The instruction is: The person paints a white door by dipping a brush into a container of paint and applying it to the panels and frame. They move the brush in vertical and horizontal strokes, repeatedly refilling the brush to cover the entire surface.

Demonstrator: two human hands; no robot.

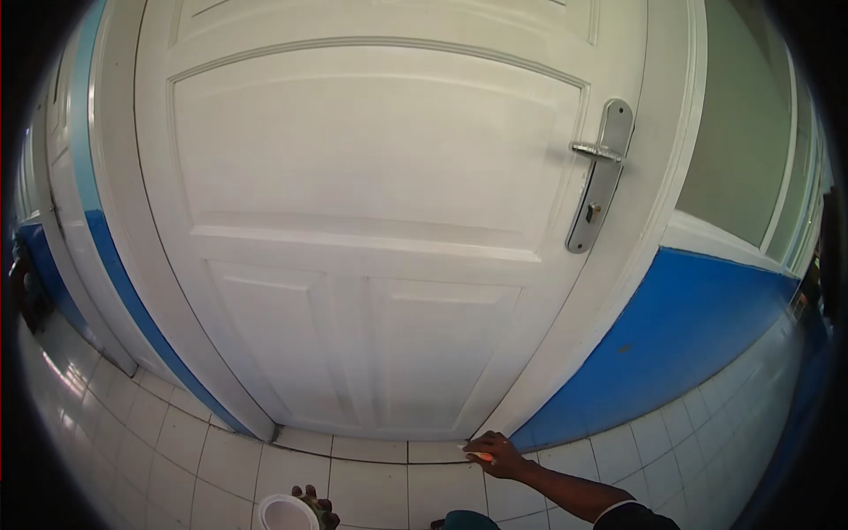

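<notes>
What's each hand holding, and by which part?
Left hand holds a white tub by its side; right hand, probably a paintbrush by its orange handle.

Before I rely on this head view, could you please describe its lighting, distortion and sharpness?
Head view: strong fisheye bowing of the door, black corners; bright glare on the floor tiles at far left; a faint shadow left of the handle; the small item in the right hand too indistinct to identify.

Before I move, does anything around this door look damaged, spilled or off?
One thing: the blue wall panel, right of the door, has a small brownish mark that breaks its plain colour. I can't tell whether it's a chip or dirt. I see no spill.
</notes>
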